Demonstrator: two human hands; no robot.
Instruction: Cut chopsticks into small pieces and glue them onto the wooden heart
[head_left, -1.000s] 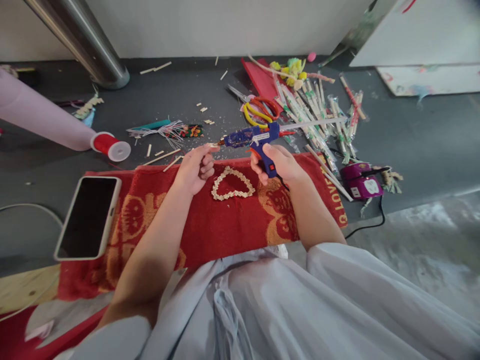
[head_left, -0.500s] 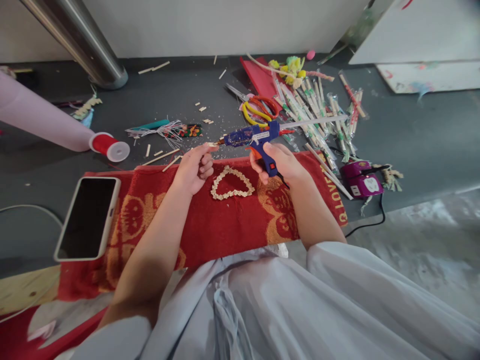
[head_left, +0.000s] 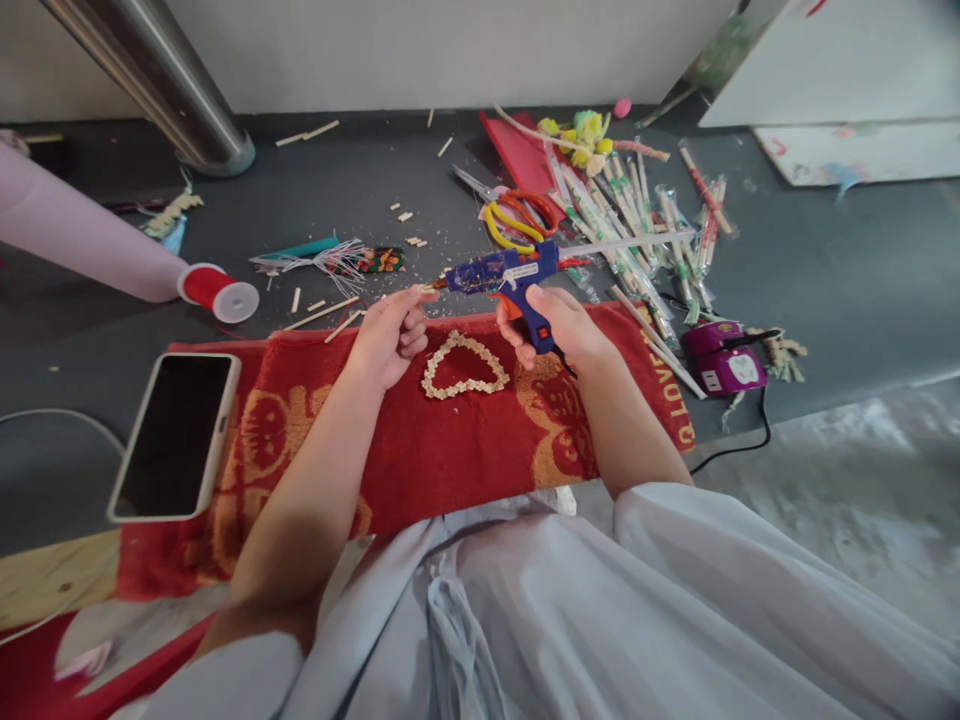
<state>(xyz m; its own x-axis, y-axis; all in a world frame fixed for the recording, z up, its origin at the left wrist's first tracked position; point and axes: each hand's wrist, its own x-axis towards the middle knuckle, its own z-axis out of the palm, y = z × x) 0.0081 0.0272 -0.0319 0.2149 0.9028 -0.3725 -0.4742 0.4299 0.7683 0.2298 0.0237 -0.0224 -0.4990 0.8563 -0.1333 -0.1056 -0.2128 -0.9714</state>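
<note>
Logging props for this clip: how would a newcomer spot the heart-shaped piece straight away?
Start at the red towel spread before the person. On its far half, between the left hand and the right hand gripping the blue glue gun, lies the heart. It alone is a pale outline of small wooden bits.

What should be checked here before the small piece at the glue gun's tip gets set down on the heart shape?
1. Right hand has a firm grip on the glue gun: ok.
2. Left hand pinches a small piece at its fingertips: ok.
3. Nozzle meets the piece: ok, they appear to touch.
4. Glue actually on the piece: cannot tell, too small.
5. Heart shape lies flat and uncovered on the red towel, between both hands: ok.
6. Glue stick loaded at the gun's back: ok.
</note>
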